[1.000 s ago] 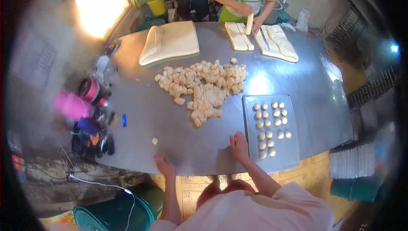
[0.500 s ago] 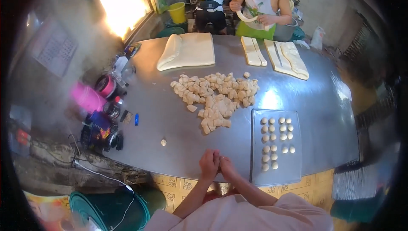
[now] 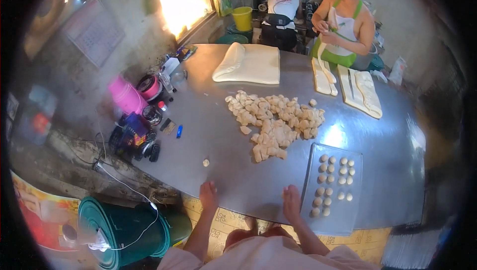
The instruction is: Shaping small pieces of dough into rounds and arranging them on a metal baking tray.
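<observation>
My left hand (image 3: 209, 196) is over the front edge of the metal table (image 3: 238, 185), its fingers loosely extended and nothing visible in it. Just beyond it lies one small dough piece (image 3: 205, 162). My right hand (image 3: 292, 203), fingers stretched forward and no object showing, is beside the left edge of a flat tray (image 3: 345, 215). Round dough balls (image 3: 321, 191) sit on that tray in rows. Past both hands, a heap of cut dough pieces (image 3: 278, 132) spreads over the middle of the table.
A folded dough slab (image 3: 256, 66) lies at the far side, with dough strips (image 3: 325, 82) and another slab (image 3: 361, 93) to its right. A co-worker (image 3: 348, 26) handles a strip there. Pink containers (image 3: 126, 96) and a blue lighter (image 3: 179, 131) line the left edge.
My hands were together at the front edge; now they are apart, left and right. The view has shifted, so the table appears further right. The co-worker's hands have come closer together.
</observation>
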A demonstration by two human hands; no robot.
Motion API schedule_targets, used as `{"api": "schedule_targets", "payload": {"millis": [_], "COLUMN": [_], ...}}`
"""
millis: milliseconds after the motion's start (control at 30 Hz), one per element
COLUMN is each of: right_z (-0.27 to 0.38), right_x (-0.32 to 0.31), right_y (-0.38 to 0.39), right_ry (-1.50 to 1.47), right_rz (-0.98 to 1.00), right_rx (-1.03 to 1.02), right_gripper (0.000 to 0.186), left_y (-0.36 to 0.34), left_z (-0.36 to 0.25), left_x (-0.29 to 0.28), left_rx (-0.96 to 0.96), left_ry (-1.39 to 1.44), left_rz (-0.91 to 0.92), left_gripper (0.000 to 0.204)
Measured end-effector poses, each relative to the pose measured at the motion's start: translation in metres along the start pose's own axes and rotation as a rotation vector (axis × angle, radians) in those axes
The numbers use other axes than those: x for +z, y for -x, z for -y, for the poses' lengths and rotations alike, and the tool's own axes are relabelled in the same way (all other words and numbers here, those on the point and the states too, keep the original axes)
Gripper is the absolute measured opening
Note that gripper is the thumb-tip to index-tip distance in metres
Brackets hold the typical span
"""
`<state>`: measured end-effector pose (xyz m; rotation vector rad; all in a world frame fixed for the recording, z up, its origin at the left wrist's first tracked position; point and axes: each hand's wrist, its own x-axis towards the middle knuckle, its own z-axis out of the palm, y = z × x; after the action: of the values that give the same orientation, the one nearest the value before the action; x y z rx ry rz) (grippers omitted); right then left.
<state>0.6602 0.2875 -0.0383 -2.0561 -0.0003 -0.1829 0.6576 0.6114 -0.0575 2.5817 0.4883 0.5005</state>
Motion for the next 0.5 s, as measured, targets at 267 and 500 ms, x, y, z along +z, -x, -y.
{"api": "schedule_targets", "payload": {"millis": [267, 500], "right_z": [-0.045, -0.029], "right_x": [0.026, 0.032], "right_y": [-0.059, -0.042], "right_ry": [0.632, 0.795], "right_rz": [0.139, 0.364], "right_rx": [-0.375, -0.067], "right_gripper": [0.026, 0.031], "left_y": [-0.025, -0.006], "left_z": [0.01, 0.013], "left_x": [0.065, 0.047], "left_rx": [0.348, 0.214], "left_ry": [-0.251, -0.035], "left_rz": [0.133, 0.157], "left_gripper": [0.032, 0.029]}}
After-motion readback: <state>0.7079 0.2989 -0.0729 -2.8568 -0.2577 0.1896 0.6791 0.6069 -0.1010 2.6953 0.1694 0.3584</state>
